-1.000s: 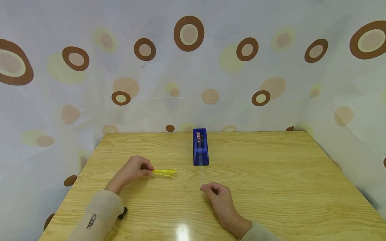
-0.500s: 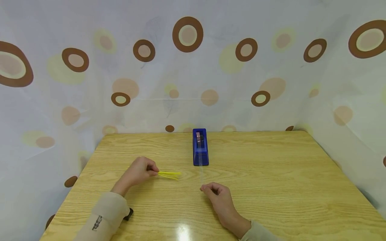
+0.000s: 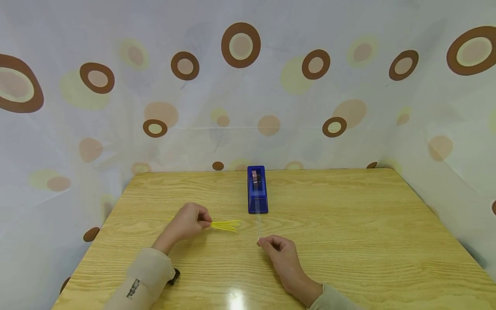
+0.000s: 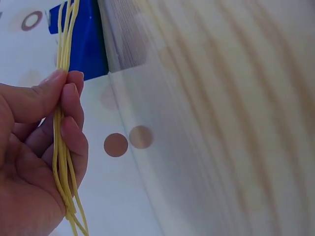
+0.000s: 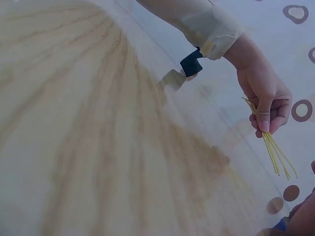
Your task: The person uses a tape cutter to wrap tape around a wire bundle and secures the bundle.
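My left hand (image 3: 188, 221) pinches a bundle of thin yellow strings (image 3: 225, 225) between thumb and fingers; in the left wrist view the strings (image 4: 63, 142) run through the hand and stick out at both ends. My right hand (image 3: 283, 260) pinches the free end of a strip of clear tape (image 3: 258, 226). That strip stretches back to a blue tape dispenser (image 3: 258, 204) standing behind the hands. The string ends point right, toward the tape, with a gap between. In the right wrist view only a small part of the right hand (image 5: 302, 216) shows, at the lower right corner.
A wooden table (image 3: 368, 232) lies under everything. Behind and beside it hangs a pale curtain (image 3: 294, 146) with brown circles. A dark band or device (image 3: 174, 276) sits at the left wrist.
My left hand has moved right with the yellow strings, bringing their ends closer to the tape. The right hand stays in place, still holding the tape end.
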Motion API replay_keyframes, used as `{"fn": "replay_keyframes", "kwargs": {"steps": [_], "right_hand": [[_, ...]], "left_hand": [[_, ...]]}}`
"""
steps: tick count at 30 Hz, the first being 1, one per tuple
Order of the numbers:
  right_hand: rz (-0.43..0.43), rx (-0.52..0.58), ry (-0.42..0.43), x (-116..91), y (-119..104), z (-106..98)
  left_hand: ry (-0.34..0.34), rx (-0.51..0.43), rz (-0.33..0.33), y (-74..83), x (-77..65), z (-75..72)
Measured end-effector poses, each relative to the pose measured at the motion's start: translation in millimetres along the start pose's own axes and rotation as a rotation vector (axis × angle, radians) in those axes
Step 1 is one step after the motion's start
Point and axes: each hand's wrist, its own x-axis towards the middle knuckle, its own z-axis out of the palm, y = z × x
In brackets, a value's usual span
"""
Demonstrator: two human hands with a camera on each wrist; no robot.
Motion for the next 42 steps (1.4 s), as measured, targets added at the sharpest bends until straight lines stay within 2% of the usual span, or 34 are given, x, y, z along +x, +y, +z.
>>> {"fn": "replay_keyframes", "kwargs": {"steps": [19, 42], "right_hand": [[-0.003, 0.013, 0.026, -2.5, -2.1, 1.8], [0.013, 0.013, 0.037, -0.9, -1.6, 1.8]], "left_hand": [[-0.026, -0.018, -0.024, 17.6, 13.2, 20.3], [-0.097, -0.043, 0.035, 32.0, 21.1, 34.7]]}}
